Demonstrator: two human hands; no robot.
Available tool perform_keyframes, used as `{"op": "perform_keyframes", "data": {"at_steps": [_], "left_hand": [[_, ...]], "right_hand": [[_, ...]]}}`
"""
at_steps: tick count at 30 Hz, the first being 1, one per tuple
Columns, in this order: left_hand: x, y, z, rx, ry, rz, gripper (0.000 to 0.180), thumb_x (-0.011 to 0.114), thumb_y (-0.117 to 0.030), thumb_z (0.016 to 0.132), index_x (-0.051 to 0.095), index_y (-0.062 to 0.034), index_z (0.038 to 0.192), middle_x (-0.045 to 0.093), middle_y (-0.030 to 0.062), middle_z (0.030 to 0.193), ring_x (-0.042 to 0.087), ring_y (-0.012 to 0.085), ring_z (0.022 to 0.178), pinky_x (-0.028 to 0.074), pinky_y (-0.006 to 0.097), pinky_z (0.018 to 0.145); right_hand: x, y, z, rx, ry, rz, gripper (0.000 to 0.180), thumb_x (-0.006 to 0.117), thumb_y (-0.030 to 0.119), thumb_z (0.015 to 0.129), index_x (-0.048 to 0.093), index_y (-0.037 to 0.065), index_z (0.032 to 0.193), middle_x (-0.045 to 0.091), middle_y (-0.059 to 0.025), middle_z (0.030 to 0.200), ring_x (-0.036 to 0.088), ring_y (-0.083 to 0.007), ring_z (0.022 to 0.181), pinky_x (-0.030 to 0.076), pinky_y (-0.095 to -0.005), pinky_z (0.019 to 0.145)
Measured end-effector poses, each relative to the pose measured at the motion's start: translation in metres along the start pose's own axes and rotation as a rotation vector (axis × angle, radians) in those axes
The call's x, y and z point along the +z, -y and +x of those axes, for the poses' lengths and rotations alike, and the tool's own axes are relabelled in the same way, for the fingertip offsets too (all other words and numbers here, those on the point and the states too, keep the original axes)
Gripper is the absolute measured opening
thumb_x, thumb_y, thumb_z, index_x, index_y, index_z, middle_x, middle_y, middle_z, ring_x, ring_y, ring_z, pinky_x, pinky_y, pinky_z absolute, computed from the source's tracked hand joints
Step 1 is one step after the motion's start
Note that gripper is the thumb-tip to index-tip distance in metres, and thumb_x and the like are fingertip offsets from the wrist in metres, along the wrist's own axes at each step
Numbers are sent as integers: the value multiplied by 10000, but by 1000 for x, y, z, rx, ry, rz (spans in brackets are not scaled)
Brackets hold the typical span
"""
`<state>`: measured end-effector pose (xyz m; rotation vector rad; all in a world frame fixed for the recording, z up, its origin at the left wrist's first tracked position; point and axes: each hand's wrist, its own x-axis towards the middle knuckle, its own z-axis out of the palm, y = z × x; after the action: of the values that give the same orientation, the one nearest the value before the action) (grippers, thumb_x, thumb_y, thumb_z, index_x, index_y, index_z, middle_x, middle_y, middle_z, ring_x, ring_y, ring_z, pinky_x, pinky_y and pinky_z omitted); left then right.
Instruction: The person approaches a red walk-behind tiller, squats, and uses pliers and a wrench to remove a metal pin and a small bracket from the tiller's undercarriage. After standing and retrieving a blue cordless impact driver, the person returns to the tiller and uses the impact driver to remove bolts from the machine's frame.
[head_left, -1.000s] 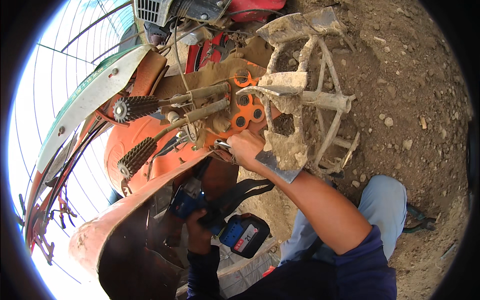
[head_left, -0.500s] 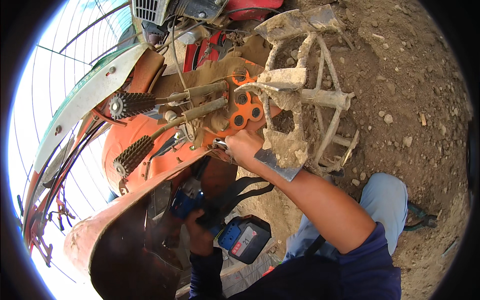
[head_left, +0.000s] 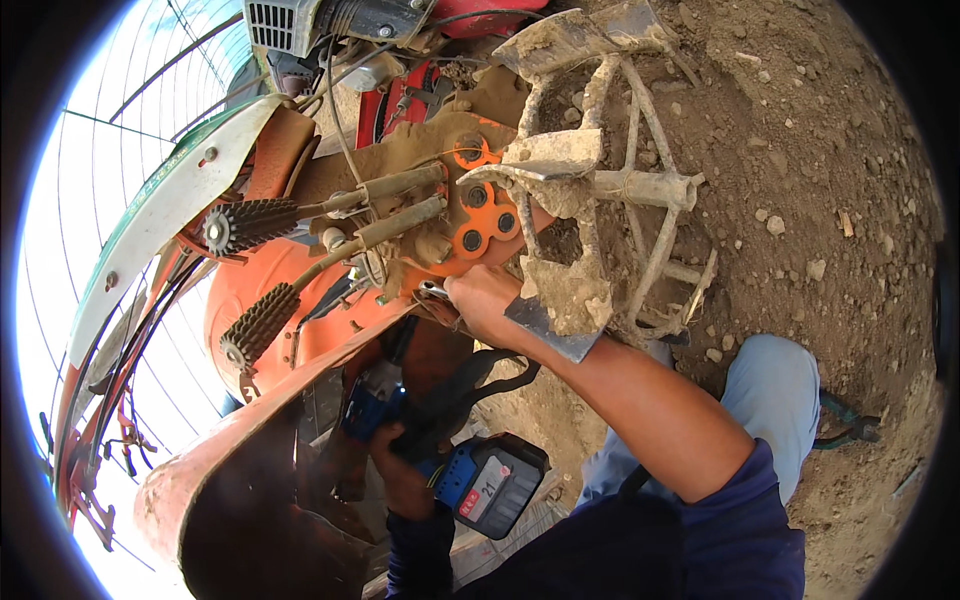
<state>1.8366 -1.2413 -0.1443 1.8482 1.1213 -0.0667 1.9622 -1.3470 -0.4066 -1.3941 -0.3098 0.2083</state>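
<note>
My left hand (head_left: 393, 462) is wrapped round the grip of a blue cordless impact wrench (head_left: 374, 405) under the dark hollow of an orange guard (head_left: 255, 395). A lamp glows on the tool, and its black battery (head_left: 492, 488) hangs toward me. Where its nose meets the machine is lost in shadow. My right hand (head_left: 484, 300) is closed at the guard's upper edge, on a small shiny wrench (head_left: 432, 289) whose end pokes out past the fingers. The right forearm passes below a muddy metal blade wheel (head_left: 575, 300).
Two handles with ribbed black grips (head_left: 262, 322) stick out leftward above the guard. A black strap (head_left: 480, 385) loops beside the power tool. Orange machine parts with round holes (head_left: 490, 218) lie beyond my right hand. Stony soil (head_left: 800, 200) spreads to the right, with a green-handled tool (head_left: 850, 425) by my knee.
The view has shifted slightly, so the machine sits a little further left. Both hands keep their places and their holds.
</note>
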Motion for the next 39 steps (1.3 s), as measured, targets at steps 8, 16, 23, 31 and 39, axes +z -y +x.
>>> {"op": "perform_keyframes", "data": {"at_steps": [8, 16, 23, 31, 39], "left_hand": [[21, 12, -10, 38, -35, 8, 555, 647, -254, 804, 649, 5, 1295, 731, 216, 1196, 741, 387, 999, 646, 476, 775], [26, 11, -6, 31, -13, -5, 559, 642, -274, 810, 654, 4, 1295, 725, 216, 1237, 730, 385, 1057, 635, 476, 796], [22, 32, -6, 239, 84, 61, 579, 606, -354, 847, 655, -13, 1312, 710, 198, 1289, 719, 351, 1090, 610, 439, 758], [24, 18, -11, 20, 16, -64, 606, 573, -420, 890, 637, -20, 1341, 696, 202, 1319, 707, 307, 1087, 579, 378, 717], [21, 19, -7, 27, 22, -30, 602, 534, -428, 919, 629, -17, 1348, 693, 205, 1323, 708, 298, 1073, 573, 366, 708]], "right_hand": [[18, -11, 0, 54, -135, 151, 67, 748, 73, 842, 744, 30, 893, 674, -249, 822, 697, -448, 817, 549, -506, 693], [24, -16, 3, -8, -164, 168, 119, 759, 35, 800, 740, 22, 916, 659, -258, 807, 676, -471, 799, 528, -519, 678], [21, -13, -2, -28, -124, 154, 128, 761, 128, 858, 772, 43, 953, 678, -250, 809, 695, -458, 781, 537, -511, 675], [26, -14, 2, -96, -245, 143, 287, 841, 321, 852, 763, 46, 883, 692, -202, 775, 702, -424, 747, 540, -482, 652], [28, -16, 5, -149, -314, 68, 267, 812, 239, 837, 649, 28, 832, 692, -165, 802, 718, -402, 805, 573, -515, 692]]}}
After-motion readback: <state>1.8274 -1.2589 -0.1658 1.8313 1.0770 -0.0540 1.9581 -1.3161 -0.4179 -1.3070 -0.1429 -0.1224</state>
